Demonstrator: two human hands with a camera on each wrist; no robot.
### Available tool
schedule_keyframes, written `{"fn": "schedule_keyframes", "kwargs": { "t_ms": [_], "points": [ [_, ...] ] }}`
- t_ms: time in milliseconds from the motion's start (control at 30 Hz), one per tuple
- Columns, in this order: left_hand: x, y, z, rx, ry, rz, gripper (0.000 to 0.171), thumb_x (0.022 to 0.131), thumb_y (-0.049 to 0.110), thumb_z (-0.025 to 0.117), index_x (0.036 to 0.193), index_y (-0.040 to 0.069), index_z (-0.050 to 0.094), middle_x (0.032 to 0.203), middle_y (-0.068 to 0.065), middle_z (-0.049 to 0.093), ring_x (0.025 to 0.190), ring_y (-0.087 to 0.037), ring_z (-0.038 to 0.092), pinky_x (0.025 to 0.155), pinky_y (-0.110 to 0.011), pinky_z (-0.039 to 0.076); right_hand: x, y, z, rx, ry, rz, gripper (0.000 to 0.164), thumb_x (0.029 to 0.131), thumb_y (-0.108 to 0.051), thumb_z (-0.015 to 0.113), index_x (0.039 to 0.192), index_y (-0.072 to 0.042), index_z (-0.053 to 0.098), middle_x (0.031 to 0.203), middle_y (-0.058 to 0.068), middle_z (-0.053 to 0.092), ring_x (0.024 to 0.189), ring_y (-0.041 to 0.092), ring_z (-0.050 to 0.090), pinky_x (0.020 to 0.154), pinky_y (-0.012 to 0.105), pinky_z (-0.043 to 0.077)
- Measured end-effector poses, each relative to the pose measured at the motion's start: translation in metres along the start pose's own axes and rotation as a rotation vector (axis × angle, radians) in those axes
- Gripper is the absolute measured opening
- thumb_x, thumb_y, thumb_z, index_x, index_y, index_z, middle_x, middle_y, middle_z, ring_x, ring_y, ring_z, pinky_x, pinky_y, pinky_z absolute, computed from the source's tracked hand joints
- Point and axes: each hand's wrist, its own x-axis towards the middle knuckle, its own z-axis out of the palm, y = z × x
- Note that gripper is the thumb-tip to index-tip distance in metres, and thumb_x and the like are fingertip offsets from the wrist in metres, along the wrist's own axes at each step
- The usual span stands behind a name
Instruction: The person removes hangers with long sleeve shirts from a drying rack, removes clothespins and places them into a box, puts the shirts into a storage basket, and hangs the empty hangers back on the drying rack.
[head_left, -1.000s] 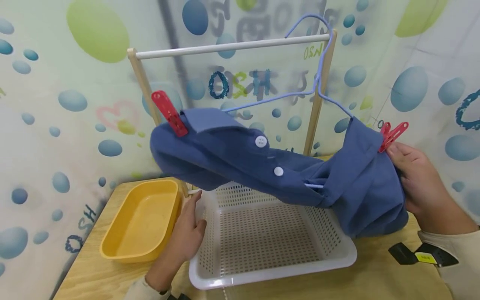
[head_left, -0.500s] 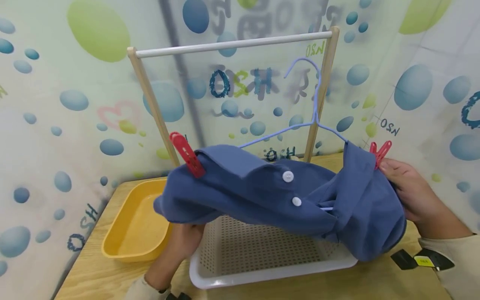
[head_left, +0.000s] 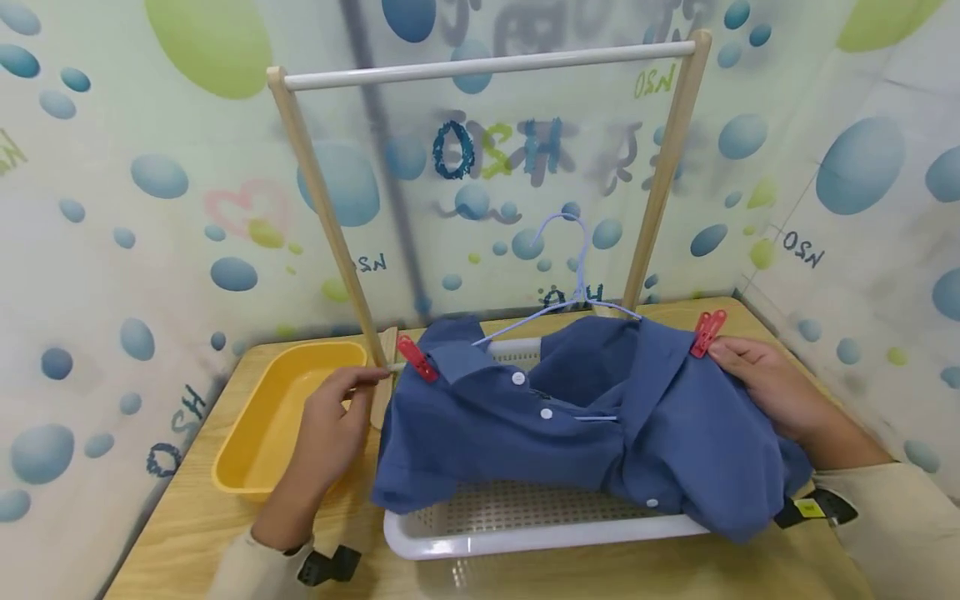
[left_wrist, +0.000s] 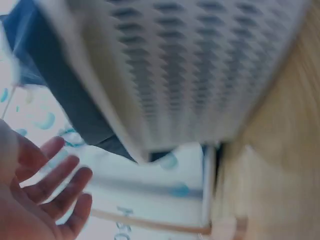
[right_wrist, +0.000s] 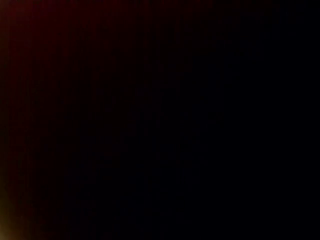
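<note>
Bubble-print backdrop (head_left: 487,242) | left grip (head_left: 333,421) loosely spread beside yellow tub (head_left: 258,433) | right grip (head_left: 772,387) pinches blue shirt (head_left: 517,446) near red clothespin (head_left: 707,333)

Head: fwd/dn | L wr: close, sideways | R wr: dark | Head+L share: shirt (head_left: 487,446), basket (head_left: 540,537)

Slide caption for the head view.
Right hand gripping a blue shirt on a hanger, a red clip at each side.

- Under the rack's crossbar (head_left: 487,66) I have a wide gap between the wooden posts (head_left: 327,217); the hanger (head_left: 581,287), hook up, stands before its lower part.
- The blue shirt (head_left: 510,450) bars most of the perforated basket (head_left: 555,537) from above, leaving me a front strip.
- My left fingers (head_left: 357,377) lie between the yellow basin (head_left: 277,412) and the shirt.
</note>
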Motion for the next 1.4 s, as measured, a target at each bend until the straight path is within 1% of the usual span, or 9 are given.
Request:
{"fn": "schedule_keyframes", "kwargs": {
  "t_ms": [133, 200, 333, 433, 567, 667, 767, 1000, 1400],
  "points": [
    [-0.001, 0.017, 0.000, -0.163, -0.033, -0.050, 0.032, 0.108, 0.020, 0.042, 0.127, 0.009, 0.065, 0.116, -0.011, 0.071, 0.104, -0.024, 0.067, 0.089, -0.015, 0.048, 0.003, 0.010, 0.002, -0.102, 0.052, 0.049, 0.033, 0.108, -0.012, 0.040, 0.107, -0.021, 0.072, 0.095, -0.012, 0.072, 0.080, 0.000, 0.066, 0.066, 0.020, 0.055],
    [0.000, 0.023, 0.004, -0.212, -0.063, -0.046, 0.035, 0.109, 0.026, 0.041, 0.134, 0.010, 0.061, 0.115, -0.012, 0.072, 0.103, -0.026, 0.068, 0.090, -0.017, 0.050, 0.003, 0.013, 0.003, -0.165, 0.066, 0.055, 0.032, 0.108, -0.012, 0.041, 0.106, -0.021, 0.072, 0.097, -0.013, 0.071, 0.082, 0.000, 0.065, 0.067, 0.019, 0.055],
    [0.002, 0.027, 0.013, -0.233, -0.115, -0.053, 0.041, 0.108, 0.032, 0.044, 0.141, 0.012, 0.055, 0.118, -0.011, 0.071, 0.104, -0.022, 0.068, 0.092, -0.029, 0.053, 0.004, 0.017, 0.007, -0.222, 0.085, 0.047, 0.031, 0.107, -0.012, 0.042, 0.110, -0.022, 0.072, 0.103, -0.015, 0.071, 0.090, -0.001, 0.063, 0.073, 0.016, 0.053],
    [0.002, 0.024, 0.017, -0.274, -0.123, -0.085, 0.040, 0.106, 0.031, 0.049, 0.141, 0.011, 0.055, 0.119, -0.011, 0.070, 0.105, -0.022, 0.068, 0.093, -0.025, 0.052, 0.007, 0.020, 0.012, -0.240, 0.107, 0.034, 0.030, 0.107, -0.010, 0.043, 0.111, -0.020, 0.072, 0.105, -0.017, 0.070, 0.093, -0.002, 0.062, 0.076, 0.014, 0.051],
    [0.003, 0.018, 0.021, -0.320, -0.127, -0.126, 0.038, 0.104, 0.032, 0.053, 0.135, 0.011, 0.060, 0.115, -0.012, 0.071, 0.102, -0.022, 0.069, 0.089, -0.016, 0.051, 0.011, 0.024, 0.021, -0.395, 0.156, 0.025, 0.026, 0.106, -0.013, 0.046, 0.101, -0.018, 0.071, 0.093, -0.018, 0.066, 0.084, 0.000, 0.060, 0.069, 0.017, 0.048],
    [0.003, 0.015, 0.023, -0.302, -0.139, -0.156, 0.037, 0.103, 0.035, 0.056, 0.130, 0.011, 0.065, 0.110, -0.010, 0.073, 0.098, -0.020, 0.070, 0.086, -0.015, 0.052, 0.013, 0.027, 0.028, -0.529, 0.174, 0.005, 0.023, 0.106, -0.014, 0.047, 0.092, -0.011, 0.066, 0.078, -0.014, 0.058, 0.072, 0.005, 0.057, 0.061, 0.023, 0.045],
    [0.004, 0.013, 0.022, -0.274, -0.148, -0.189, 0.036, 0.101, 0.038, 0.057, 0.124, 0.012, 0.068, 0.103, -0.009, 0.075, 0.095, -0.019, 0.071, 0.084, -0.017, 0.053, 0.014, 0.032, 0.033, -0.598, 0.189, -0.022, 0.021, 0.105, -0.013, 0.050, 0.089, -0.007, 0.062, 0.072, -0.010, 0.053, 0.067, 0.010, 0.055, 0.058, 0.026, 0.043],
    [0.009, 0.013, 0.022, -0.251, -0.158, -0.205, 0.035, 0.099, 0.042, 0.060, 0.115, 0.011, 0.071, 0.099, -0.007, 0.075, 0.090, -0.016, 0.069, 0.083, -0.021, 0.054, 0.012, 0.043, 0.032, -0.705, 0.223, -0.046, 0.016, 0.103, -0.013, 0.054, 0.101, -0.006, 0.069, 0.085, -0.017, 0.064, 0.075, 0.004, 0.059, 0.066, 0.017, 0.046],
    [0.008, 0.013, 0.022, -0.240, -0.143, -0.208, 0.036, 0.100, 0.041, 0.058, 0.115, 0.009, 0.070, 0.100, -0.009, 0.075, 0.091, -0.018, 0.072, 0.083, -0.017, 0.054, 0.013, 0.046, 0.033, -0.765, 0.253, -0.056, 0.017, 0.101, -0.014, 0.059, 0.106, -0.005, 0.072, 0.093, -0.028, 0.063, 0.081, -0.004, 0.058, 0.069, 0.012, 0.046]
  ]
}}
